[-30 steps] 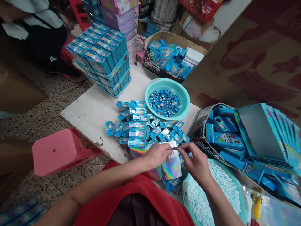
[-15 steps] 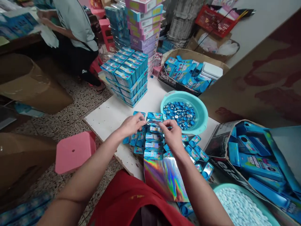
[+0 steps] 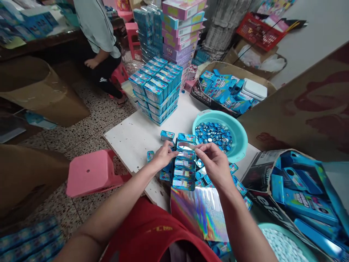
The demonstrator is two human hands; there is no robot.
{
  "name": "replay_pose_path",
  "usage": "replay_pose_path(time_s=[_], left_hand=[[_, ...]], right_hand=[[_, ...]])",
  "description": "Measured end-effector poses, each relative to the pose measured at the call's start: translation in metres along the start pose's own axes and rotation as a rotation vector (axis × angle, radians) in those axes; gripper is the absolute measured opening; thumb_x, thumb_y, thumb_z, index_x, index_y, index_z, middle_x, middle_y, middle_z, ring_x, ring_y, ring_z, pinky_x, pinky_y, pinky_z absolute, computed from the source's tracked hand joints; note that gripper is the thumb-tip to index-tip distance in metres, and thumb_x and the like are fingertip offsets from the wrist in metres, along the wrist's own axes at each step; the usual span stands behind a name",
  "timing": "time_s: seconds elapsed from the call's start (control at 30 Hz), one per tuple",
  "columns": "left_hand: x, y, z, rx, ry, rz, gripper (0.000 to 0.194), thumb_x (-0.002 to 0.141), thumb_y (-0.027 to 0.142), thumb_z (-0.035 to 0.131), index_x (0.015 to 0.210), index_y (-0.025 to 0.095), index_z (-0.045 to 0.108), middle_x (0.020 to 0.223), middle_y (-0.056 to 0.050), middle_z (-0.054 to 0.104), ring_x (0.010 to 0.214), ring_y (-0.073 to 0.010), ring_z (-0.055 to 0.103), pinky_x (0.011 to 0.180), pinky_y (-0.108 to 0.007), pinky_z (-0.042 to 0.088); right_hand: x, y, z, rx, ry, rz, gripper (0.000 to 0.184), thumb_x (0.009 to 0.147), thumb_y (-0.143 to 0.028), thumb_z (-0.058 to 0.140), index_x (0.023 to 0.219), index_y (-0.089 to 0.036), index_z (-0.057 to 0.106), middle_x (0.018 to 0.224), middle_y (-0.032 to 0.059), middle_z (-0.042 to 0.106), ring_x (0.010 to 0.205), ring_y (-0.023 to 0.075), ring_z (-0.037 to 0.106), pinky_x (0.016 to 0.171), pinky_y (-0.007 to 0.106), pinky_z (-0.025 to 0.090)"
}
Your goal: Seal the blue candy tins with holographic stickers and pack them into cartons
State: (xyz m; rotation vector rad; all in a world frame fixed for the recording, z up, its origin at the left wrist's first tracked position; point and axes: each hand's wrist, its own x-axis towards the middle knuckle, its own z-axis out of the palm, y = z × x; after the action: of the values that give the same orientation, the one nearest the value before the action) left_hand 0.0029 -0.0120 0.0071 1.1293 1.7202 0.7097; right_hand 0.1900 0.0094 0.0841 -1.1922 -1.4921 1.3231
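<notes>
A column of small blue tins with printed lids lies in front of me on a shiny holographic box. At the column's left side, my left hand is curled, thumb and fingertips at the left end of one tin near the far end. That tin has a plain reflective top. My right hand pinches what looks like the end of a thin strip over the tin's right end; its exact kind is hard to make out. More blue tins lie loose on both sides, partly hidden by my hands.
A turquoise basin holds small round blue and silver pieces. Stacked tin packs stand at the table's far left. Cartons of blue packaging and a tub of pale pellets are at right. A pink stool and a seated co-worker are left.
My view has shifted, so the table sits further right. My hands have moved apart slightly, the left one nearer me along the column. The co-worker's arm has come down to the lap.
</notes>
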Motion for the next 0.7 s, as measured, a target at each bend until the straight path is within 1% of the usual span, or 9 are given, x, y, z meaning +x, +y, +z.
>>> replay_pose_path(time_s=[0.07, 0.13, 0.2, 0.27, 0.33, 0.4, 0.5, 0.6, 0.7], left_hand=[[0.0, 0.003, -0.002, -0.033, -0.041, 0.008, 0.037, 0.073, 0.042, 0.064, 0.1, 0.022, 0.048, 0.072, 0.006, 0.05, 0.058, -0.01, 0.046, 0.058, -0.023, 0.036], [-0.001, 0.01, -0.006, -0.108, 0.006, 0.036, 0.042, 0.071, 0.044, 0.066, 0.102, 0.021, 0.05, 0.083, 0.002, 0.055, 0.067, -0.0114, 0.05, 0.064, -0.024, 0.039], [-0.003, 0.02, -0.01, -0.266, 0.076, 0.127, 0.048, 0.073, 0.048, 0.064, 0.11, 0.02, 0.05, 0.105, -0.004, 0.056, 0.085, -0.0142, 0.054, 0.074, -0.026, 0.042], [-0.005, 0.032, -0.014, -0.425, 0.023, 0.232, 0.05, 0.075, 0.049, 0.062, 0.115, 0.021, 0.05, 0.114, -0.007, 0.055, 0.097, -0.016, 0.054, 0.081, -0.027, 0.043], [-0.004, 0.04, -0.015, -0.498, -0.136, 0.251, 0.045, 0.072, 0.047, 0.066, 0.104, 0.018, 0.056, 0.097, -0.005, 0.062, 0.088, -0.015, 0.058, 0.076, -0.026, 0.045], [0.0, 0.042, -0.014, -0.504, -0.225, 0.181, 0.034, 0.067, 0.043, 0.07, 0.082, 0.015, 0.059, 0.069, 0.0, 0.06, 0.066, -0.0118, 0.056, 0.062, -0.023, 0.044], [0.006, 0.038, -0.013, -0.484, -0.179, 0.093, 0.025, 0.067, 0.038, 0.066, 0.069, 0.015, 0.057, 0.052, 0.003, 0.052, 0.05, -0.0083, 0.048, 0.05, -0.02, 0.038], [0.012, 0.031, -0.015, -0.428, -0.138, 0.087, 0.022, 0.069, 0.035, 0.061, 0.075, 0.014, 0.061, 0.05, 0.004, 0.051, 0.046, -0.0077, 0.046, 0.047, -0.02, 0.036], [0.016, 0.027, -0.019, -0.295, -0.113, 0.087, 0.024, 0.072, 0.038, 0.056, 0.069, 0.014, 0.058, 0.049, 0.004, 0.049, 0.045, -0.0081, 0.043, 0.046, -0.021, 0.035]], right_hand=[[0.001, 0.001, 0.001, 0.023, -0.003, -0.005, 0.022, 0.078, -0.038, 0.067, 0.074, -0.021, 0.054, 0.089, 0.0025, 0.064, 0.079, 0.0156, 0.058, 0.069, 0.029, 0.044], [0.002, 0.001, 0.002, 0.029, -0.012, -0.003, 0.023, 0.077, -0.039, 0.067, 0.074, -0.021, 0.054, 0.088, 0.0024, 0.064, 0.08, 0.0158, 0.058, 0.07, 0.029, 0.044], [0.001, 0.001, 0.004, 0.028, -0.035, -0.001, 0.024, 0.076, -0.04, 0.067, 0.073, -0.02, 0.054, 0.086, 0.0031, 0.064, 0.081, 0.0168, 0.058, 0.071, 0.029, 0.045], [0.001, 0.0, 0.005, 0.041, -0.058, -0.003, 0.025, 0.076, -0.041, 0.067, 0.072, -0.02, 0.054, 0.084, 0.0037, 0.064, 0.084, 0.0182, 0.059, 0.072, 0.03, 0.045], [0.002, 0.001, 0.007, 0.049, -0.065, -0.001, 0.024, 0.076, -0.04, 0.067, 0.071, -0.02, 0.054, 0.083, 0.0036, 0.064, 0.083, 0.0183, 0.058, 0.071, 0.03, 0.045], [0.006, 0.007, 0.009, 0.029, -0.05, 0.018, 0.024, 0.075, -0.04, 0.067, 0.072, -0.02, 0.054, 0.08, 0.0026, 0.063, 0.077, 0.0167, 0.057, 0.068, 0.028, 0.044], [0.016, 0.023, 0.011, -0.066, 0.034, 0.06, 0.025, 0.073, -0.042, 0.066, 0.07, -0.02, 0.055, 0.07, 0.0006, 0.059, 0.064, 0.0144, 0.052, 0.061, 0.027, 0.041], [0.025, 0.037, 0.016, -0.194, 0.147, 0.08, 0.027, 0.071, -0.044, 0.064, 0.067, -0.019, 0.055, 0.062, -0.001, 0.055, 0.059, 0.0139, 0.048, 0.057, 0.027, 0.038], [0.029, 0.043, 0.021, -0.241, 0.164, 0.121, 0.028, 0.07, -0.046, 0.062, 0.066, -0.019, 0.055, 0.058, -0.0017, 0.054, 0.054, 0.0134, 0.046, 0.053, 0.027, 0.036]])
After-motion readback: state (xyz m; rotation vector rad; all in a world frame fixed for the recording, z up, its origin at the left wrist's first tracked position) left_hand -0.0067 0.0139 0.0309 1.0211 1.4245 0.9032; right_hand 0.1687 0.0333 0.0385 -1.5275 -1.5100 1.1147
